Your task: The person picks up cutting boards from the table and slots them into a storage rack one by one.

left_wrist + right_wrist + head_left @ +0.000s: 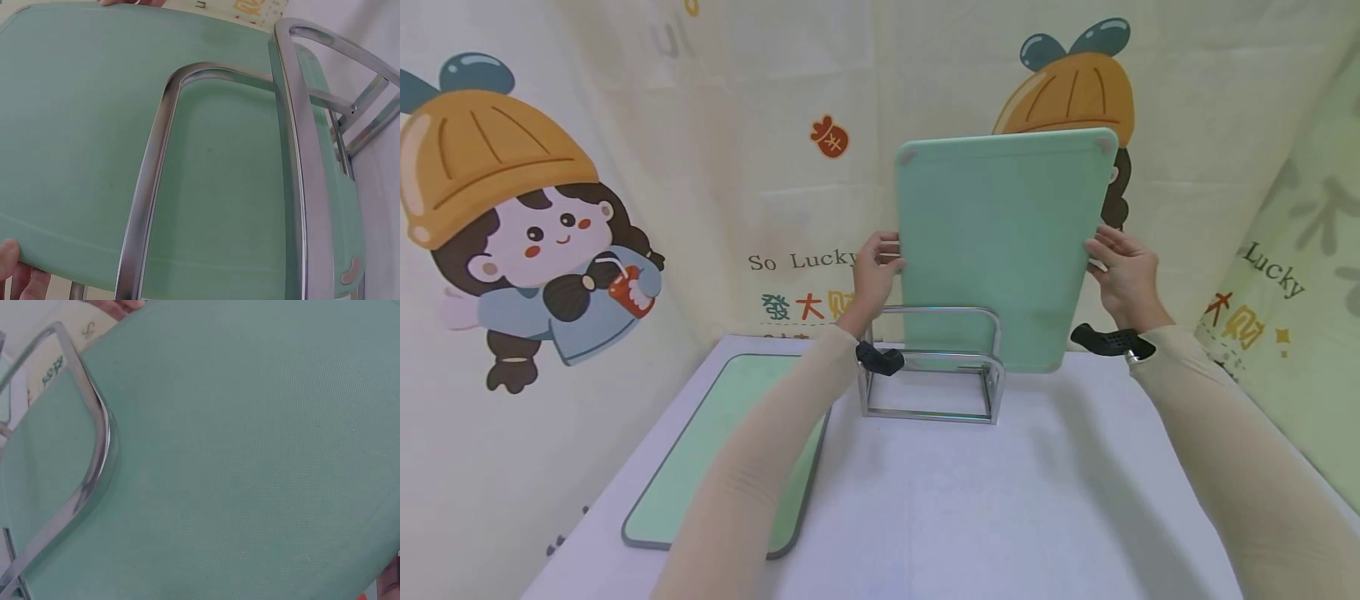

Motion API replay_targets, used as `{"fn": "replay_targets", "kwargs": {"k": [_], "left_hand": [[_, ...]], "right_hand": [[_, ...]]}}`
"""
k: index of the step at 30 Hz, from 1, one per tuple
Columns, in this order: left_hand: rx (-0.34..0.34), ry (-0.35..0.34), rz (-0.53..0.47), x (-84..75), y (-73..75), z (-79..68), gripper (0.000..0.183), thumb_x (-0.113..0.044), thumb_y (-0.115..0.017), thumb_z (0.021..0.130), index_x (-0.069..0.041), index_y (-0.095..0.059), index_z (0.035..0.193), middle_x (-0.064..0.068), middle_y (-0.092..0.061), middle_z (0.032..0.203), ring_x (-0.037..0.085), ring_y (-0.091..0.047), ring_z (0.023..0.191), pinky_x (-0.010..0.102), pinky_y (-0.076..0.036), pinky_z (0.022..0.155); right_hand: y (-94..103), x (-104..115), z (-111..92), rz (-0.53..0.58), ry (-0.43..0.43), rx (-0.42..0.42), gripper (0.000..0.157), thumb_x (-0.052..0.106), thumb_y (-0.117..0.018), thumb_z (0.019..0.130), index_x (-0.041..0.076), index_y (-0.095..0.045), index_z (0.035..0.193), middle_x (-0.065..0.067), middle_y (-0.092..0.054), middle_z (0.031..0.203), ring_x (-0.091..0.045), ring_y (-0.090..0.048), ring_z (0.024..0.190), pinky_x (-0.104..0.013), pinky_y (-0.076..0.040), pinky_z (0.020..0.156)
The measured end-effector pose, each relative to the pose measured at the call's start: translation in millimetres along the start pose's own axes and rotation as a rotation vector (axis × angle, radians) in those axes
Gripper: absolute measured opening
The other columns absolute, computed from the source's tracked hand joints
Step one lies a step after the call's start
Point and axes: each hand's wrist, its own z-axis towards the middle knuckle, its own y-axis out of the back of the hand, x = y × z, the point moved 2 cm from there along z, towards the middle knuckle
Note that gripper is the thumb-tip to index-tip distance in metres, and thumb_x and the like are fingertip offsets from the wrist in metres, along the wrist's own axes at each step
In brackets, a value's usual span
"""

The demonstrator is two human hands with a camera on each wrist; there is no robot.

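A green cutting board [1000,225] stands upright, slightly tilted, held by both hands. My left hand [875,275] pinches its left edge, the thumb on the near face. On the opposite edge, a little below mid-height, my right hand [1123,271] grips it in the same way. The board's lower part passes behind the hoops of a silver metal rack [931,415], and its lower right corner sticks out past the rack's right side. In the left wrist view, metal bars [150,181] cross in front of the board, whose bottom end lies among the rack's bars.
A second cutting board [700,475], light green with a grey rim, lies flat on the left of the white table [970,508]; my left sleeve covers part of it. Behind the table hangs a printed cloth [775,192] with cartoon figures and lettering.
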Motion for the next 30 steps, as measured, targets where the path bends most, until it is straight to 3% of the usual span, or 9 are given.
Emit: {"fn": "replay_targets", "kwargs": {"k": [10,24,30], "left_hand": [[-0.024,0.011,0.033,-0.7,13.2,1.0,0.029,0.007,-0.059,0.086,-0.003,-0.059,0.114,0.018,-0.061,0.109,0.025,-0.06,0.093,0.036,-0.055,0.082],[-0.022,0.024,0.011,3.2,23.4,0.0,0.029,0.007,-0.057,0.088,-0.002,-0.058,0.115,0.018,-0.059,0.11,0.022,-0.057,0.091,0.049,-0.05,0.092],[-0.024,-0.003,0.043,0.4,25.8,1.3,0.028,0.004,-0.059,0.088,-0.003,-0.058,0.115,0.018,-0.061,0.109,0.021,-0.058,0.09,0.047,-0.052,0.087]], "right_hand": [[-11.1,-9.8,1.3,-0.031,0.0,0.008,0.019,-0.005,-0.071,0.076,0.007,-0.074,0.09,-0.002,-0.068,0.081,-0.012,-0.063,0.069,-0.023,-0.05,0.055],[-20.6,-15.8,2.8,-0.083,0.018,0.002,0.018,-0.004,-0.07,0.077,0.009,-0.075,0.089,0.0,-0.07,0.079,-0.011,-0.067,0.072,-0.022,-0.054,0.064],[-22.9,-14.9,2.5,-0.117,0.018,-0.003,0.019,0.0,-0.071,0.077,0.01,-0.075,0.093,0.001,-0.07,0.082,-0.01,-0.067,0.075,-0.021,-0.053,0.066]]}}
